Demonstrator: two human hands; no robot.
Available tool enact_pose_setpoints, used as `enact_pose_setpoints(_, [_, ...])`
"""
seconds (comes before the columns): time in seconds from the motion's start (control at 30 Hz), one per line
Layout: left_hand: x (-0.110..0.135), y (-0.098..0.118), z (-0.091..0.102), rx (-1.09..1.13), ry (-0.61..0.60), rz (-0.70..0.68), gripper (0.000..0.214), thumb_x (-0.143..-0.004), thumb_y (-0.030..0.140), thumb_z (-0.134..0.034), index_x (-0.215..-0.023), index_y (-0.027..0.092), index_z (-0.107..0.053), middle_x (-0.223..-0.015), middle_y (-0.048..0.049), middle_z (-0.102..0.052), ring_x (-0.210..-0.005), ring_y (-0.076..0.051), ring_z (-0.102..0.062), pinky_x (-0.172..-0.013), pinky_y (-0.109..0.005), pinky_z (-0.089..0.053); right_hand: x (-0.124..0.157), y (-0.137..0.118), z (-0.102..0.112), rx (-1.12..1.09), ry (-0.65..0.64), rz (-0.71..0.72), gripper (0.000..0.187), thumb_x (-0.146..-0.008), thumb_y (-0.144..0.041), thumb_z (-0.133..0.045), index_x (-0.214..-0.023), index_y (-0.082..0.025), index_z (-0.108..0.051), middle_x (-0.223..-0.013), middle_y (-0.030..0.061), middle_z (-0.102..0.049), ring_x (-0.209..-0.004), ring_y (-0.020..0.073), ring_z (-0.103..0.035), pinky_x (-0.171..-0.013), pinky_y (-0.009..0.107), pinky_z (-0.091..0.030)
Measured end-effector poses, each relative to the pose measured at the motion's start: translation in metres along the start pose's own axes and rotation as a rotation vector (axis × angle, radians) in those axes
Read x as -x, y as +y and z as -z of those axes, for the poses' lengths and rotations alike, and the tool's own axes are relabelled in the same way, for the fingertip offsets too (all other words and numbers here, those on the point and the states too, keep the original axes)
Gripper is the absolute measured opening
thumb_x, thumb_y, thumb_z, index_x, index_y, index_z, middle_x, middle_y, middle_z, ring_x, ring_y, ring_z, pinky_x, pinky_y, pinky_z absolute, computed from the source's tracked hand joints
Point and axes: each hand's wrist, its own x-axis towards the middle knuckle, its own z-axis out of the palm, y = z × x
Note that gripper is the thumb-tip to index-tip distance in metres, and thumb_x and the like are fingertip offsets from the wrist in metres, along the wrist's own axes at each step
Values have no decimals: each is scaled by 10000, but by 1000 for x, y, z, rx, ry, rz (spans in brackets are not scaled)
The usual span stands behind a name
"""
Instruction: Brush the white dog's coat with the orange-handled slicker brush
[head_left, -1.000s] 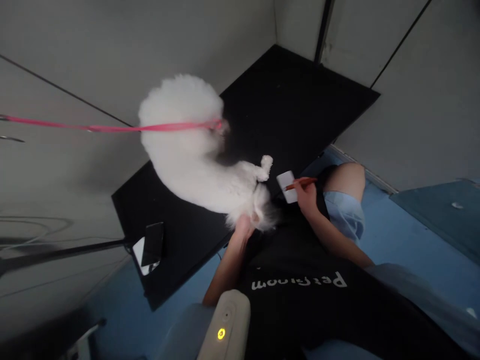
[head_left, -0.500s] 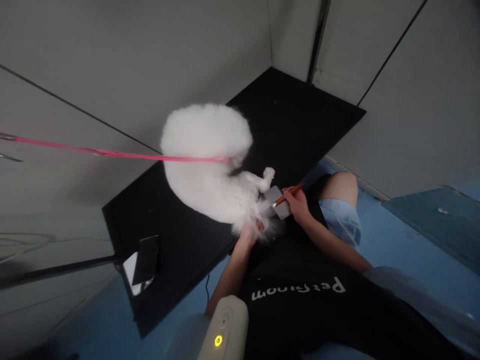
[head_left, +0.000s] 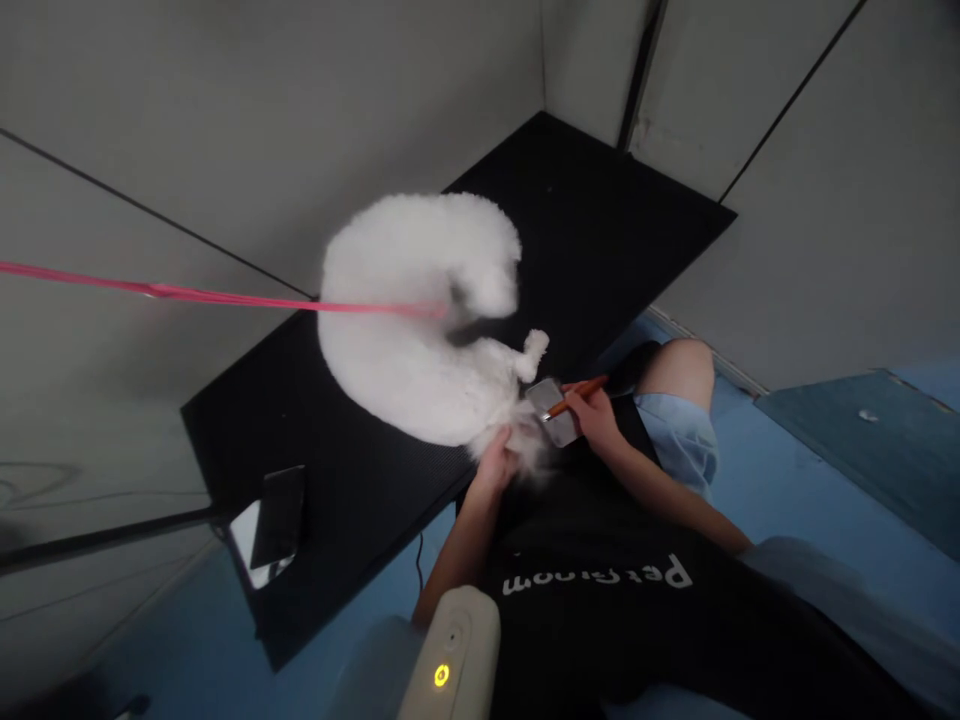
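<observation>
Right grip (head_left: 594,412) closed round a brush (head_left: 559,408), its handle slanting down leftward toward a fluffy tuft (head_left: 531,440) at the near end of a white dog (head_left: 397,375), which curves over the black desk (head_left: 615,230). The tuft lies between the hands; the left grip (head_left: 496,460), nearer, is clamped on it. Fur partly hides the left fingers; blur obscures whether brush and tuft touch.

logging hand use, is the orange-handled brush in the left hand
No, the right hand holds the orange-handled brush, while the left hand is on the white dog.
</observation>
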Motion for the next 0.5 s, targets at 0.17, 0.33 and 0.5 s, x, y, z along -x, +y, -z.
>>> enact_pose_setpoints(0.17, [-3, 30, 0, 106, -27, -118, 438, -789, 599, -630, -860, 167, -647, -766, -53, -670, -786, -194, -654, -829, -340, -547, 1, -1, -7, -35, 82, 34, 243, -765, -430, -641, -862, -229, -544, -964, 50, -688, -785, 185, -629, -713, 340, -533])
enact_pose_setpoints(0.33, [-15, 58, -10, -295, 309, -349, 379, -964, 425, -451, -691, 183, -555, -574, 10, -501, -606, -140, -523, -610, -260, -435, -4, -5, -5, -39, 73, 7, 252, -751, -445, -642, -844, -229, -554, -827, 27, -665, -748, 201, -627, -698, 362, -545])
enact_pose_setpoints(0.5, [4, 42, -11, -484, 143, -374, 404, -844, 281, -641, -486, 196, -475, -474, 20, -438, -515, -119, -411, -558, -270, -370, -28, -49, -29, -107, -140, 238, 214, -793, -399, -672, -854, -226, -562, -967, 58, -711, -826, 212, -678, -789, 400, -571])
